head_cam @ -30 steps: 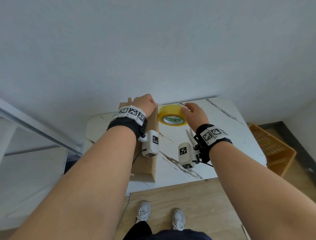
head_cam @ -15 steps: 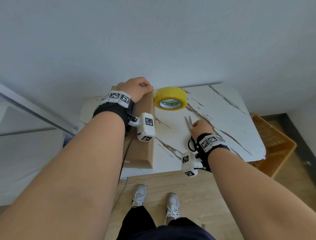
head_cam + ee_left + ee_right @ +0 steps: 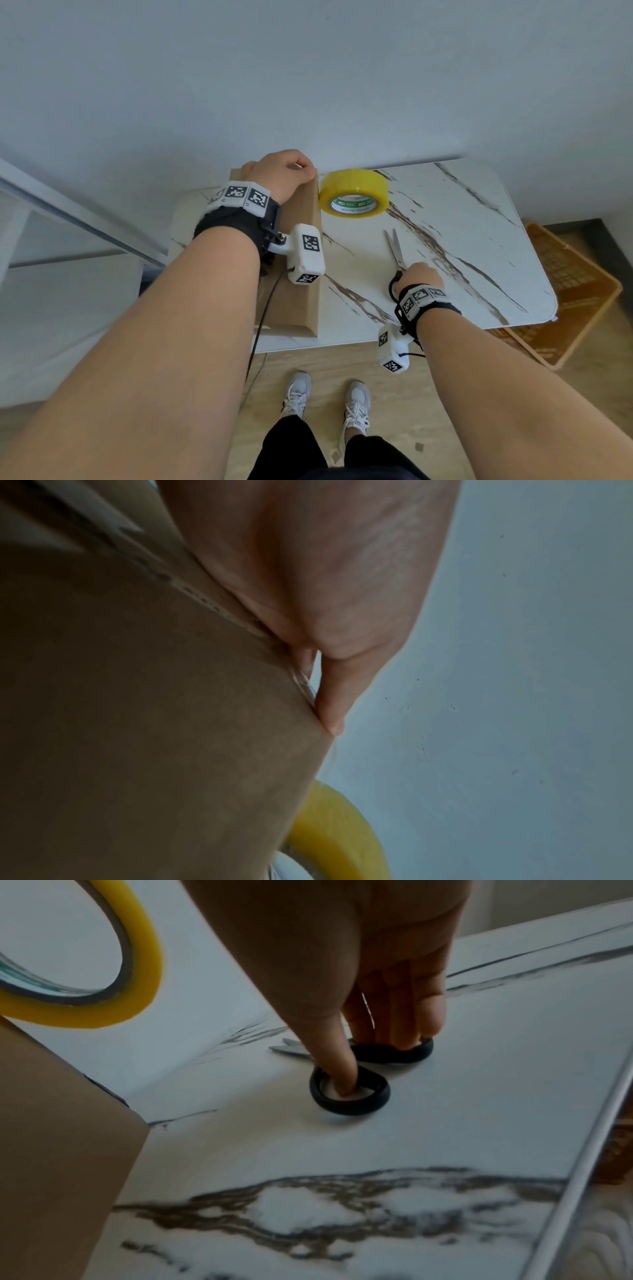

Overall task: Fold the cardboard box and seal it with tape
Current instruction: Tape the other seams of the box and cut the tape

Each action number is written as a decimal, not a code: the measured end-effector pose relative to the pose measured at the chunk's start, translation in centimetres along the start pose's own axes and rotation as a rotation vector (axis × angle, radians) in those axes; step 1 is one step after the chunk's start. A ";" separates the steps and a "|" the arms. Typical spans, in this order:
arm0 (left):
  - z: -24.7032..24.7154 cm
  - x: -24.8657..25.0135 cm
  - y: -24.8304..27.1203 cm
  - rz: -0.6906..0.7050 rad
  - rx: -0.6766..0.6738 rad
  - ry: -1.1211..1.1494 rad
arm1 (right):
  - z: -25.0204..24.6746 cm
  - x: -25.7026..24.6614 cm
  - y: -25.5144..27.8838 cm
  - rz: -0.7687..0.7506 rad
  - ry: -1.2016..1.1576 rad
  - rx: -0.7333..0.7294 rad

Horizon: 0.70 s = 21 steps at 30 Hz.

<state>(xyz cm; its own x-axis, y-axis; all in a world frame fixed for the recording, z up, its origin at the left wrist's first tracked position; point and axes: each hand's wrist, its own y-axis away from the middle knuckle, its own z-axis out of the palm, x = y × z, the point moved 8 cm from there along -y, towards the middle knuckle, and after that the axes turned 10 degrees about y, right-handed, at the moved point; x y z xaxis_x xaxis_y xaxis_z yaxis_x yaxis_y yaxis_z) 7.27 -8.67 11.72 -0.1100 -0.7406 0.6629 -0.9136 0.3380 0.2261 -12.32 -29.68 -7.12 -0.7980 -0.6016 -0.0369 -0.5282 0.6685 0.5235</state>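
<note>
A brown cardboard box (image 3: 301, 298) stands on the left part of the marble table (image 3: 462, 240). My left hand (image 3: 281, 171) grips its far top corner, fingers curled over the edge (image 3: 308, 574). A yellow tape roll (image 3: 352, 186) lies flat just right of that corner. Black-handled scissors (image 3: 397, 253) lie on the table, blades pointing away from me. My right hand (image 3: 419, 275) is on the handles. In the right wrist view the thumb sits inside one loop (image 3: 346, 1110) and the fingers reach into the other, with the scissors flat on the table (image 3: 377, 1137).
An orange plastic crate (image 3: 565, 291) sits on the floor beyond the table's right edge. A pale wall runs close behind the table. A metal rail (image 3: 68, 212) slants along the left. My shoes (image 3: 298, 394) are at the table's near edge.
My right hand left the tape roll, came back toward me and settled on the scissors' handles. The left hand has kept its grip on the box corner.
</note>
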 end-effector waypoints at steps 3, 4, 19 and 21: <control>0.1 0.2 0.1 0.001 -0.026 -0.013 | -0.2 -0.2 0.6 0.016 -0.042 -0.056; 0.1 0.2 0.1 0.001 -0.031 -0.015 | -0.4 -0.3 0.9 0.029 -0.106 -0.093; -0.3 1.2 1.0 0.005 -0.061 -0.183 | -10.6 -5.7 7.7 -0.150 -1.123 -0.292; -0.2 1.5 1.0 0.015 -0.061 -0.189 | -11.2 -6.6 8.9 -0.214 -1.118 -0.314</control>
<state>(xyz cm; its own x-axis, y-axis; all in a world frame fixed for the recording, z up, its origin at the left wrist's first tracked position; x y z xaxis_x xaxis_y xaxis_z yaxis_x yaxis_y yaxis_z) 6.27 -9.31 13.06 -0.1996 -0.8291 0.5222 -0.8865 0.3798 0.2642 -8.50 -24.69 7.29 -0.5950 0.1327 -0.7927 -0.7122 0.3700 0.5966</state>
